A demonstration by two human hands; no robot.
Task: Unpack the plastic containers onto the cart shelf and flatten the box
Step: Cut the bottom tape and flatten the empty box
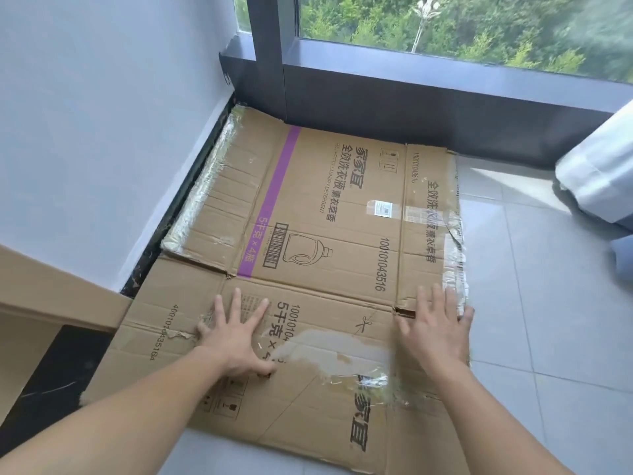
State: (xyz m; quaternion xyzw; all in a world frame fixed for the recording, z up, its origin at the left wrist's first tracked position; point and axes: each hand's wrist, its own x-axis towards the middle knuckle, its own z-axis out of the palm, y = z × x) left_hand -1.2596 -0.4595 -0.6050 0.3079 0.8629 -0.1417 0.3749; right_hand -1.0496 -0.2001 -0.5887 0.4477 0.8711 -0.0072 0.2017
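Floor (pixel 548 303): pale tiles, window (pixel 445 25) beyond.
Box (pixel 318 234): flattened, lying on the floor in the corner, against wall (pixel 85 132) and window base.
Curtain (pixel 603 173): white, bunched at right.
Left hand (pixel 236 334): fingers spread, palm flat on the box.
Right hand (pixel 436 330): fingers spread, pressing the box's right edge; slightly blurred.

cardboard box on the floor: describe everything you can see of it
The cardboard box lies flattened on the tiled floor, in the corner between wall and window frame. Brown corrugated board, creased and torn, with clear tape remnants, a purple stripe, black print, a barcode, a white label. The left hand and right hand rest flat on its near panel, fingers spread.
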